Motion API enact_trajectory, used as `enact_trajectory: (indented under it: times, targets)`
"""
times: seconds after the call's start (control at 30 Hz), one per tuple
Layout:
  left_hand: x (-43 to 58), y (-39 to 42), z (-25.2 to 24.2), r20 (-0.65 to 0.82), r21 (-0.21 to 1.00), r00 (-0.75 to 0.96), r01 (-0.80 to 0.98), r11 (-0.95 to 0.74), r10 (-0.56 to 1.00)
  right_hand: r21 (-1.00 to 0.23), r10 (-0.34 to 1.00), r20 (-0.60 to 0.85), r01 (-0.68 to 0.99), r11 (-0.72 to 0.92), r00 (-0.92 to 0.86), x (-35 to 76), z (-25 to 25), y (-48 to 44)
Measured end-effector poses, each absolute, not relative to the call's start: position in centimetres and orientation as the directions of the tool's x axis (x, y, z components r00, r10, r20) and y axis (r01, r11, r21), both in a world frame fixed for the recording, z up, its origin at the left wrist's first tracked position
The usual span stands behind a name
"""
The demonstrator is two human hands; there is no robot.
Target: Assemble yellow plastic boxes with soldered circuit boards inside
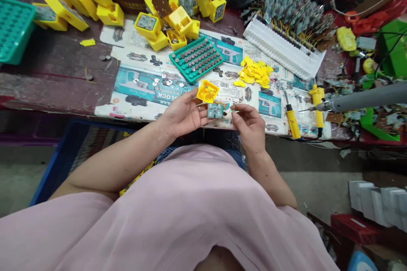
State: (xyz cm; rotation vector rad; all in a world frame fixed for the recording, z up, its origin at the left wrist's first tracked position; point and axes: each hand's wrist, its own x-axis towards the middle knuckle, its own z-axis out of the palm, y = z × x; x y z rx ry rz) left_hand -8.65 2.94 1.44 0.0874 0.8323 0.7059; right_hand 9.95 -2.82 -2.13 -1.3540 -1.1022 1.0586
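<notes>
My left hand (pixel 187 114) is palm up at the table's front edge, its thumb and fingers around a small yellow plastic housing (pixel 208 92) with its hollow side facing up. A pale, translucent circuit module (pixel 215 111) rests by its fingertips, with thin wires running toward the housing. To the right of the module, my right hand (pixel 249 125) is closed in a pinch. Something tiny shows at its fingertips, too small to name. Just beyond the hands lies a green tray (pixel 197 59) of round button cells. Loose yellow plastic pieces (pixel 254 72) are heaped to its right.
Yellow housings (pixel 148 25) pile up at the back. A white ribbed rack (pixel 282 46) holds wired circuit boards. Yellow-handled screwdriver (pixel 292 123), yellow soldering-type tool (pixel 317 106) and a grey tool arm (pixel 365 96) are at right. A teal tray (pixel 15 29) stands far left.
</notes>
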Motion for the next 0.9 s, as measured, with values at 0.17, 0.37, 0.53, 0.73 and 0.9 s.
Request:
enact_trajectory:
  times: [0.17, 0.37, 0.53, 0.73, 0.9]
  targets:
    - [-9.1, 2.8, 0.9, -0.599, 0.362, 0.510, -0.514, 0.777, 0.617, -0.934, 0.986, 0.152, 0.336, 0.120, 0.073, 10.1, -2.2, -2.4]
    - [-9.6, 2.4, 0.5, -0.560, 0.416, 0.559, -0.449, 0.791, 0.612, -0.953, 0.992, 0.103, 0.280, 0.118, -0.068, 9.5, -1.7, -0.2]
    - [-10.5, 1.9, 0.4, -0.463, 0.460, 0.622, -0.441, 0.771, 0.632, -0.890, 0.945, 0.274, 0.327, 0.319, -0.178, 8.8, 0.5, 0.6]
    - [-12.3, 1.2, -0.1, -0.212, 0.696, 0.601, -0.460, 0.551, 0.770, -0.509, 0.762, 0.496, 0.572, 0.643, -0.415, 8.7, 3.4, 0.1]
    - [-13.5, 0.2, -0.9, -0.042, 0.870, 0.524, -0.400, 0.290, 0.850, -0.385, 0.584, 0.587, 0.441, 0.810, -0.560, 7.7, 2.9, 0.8]
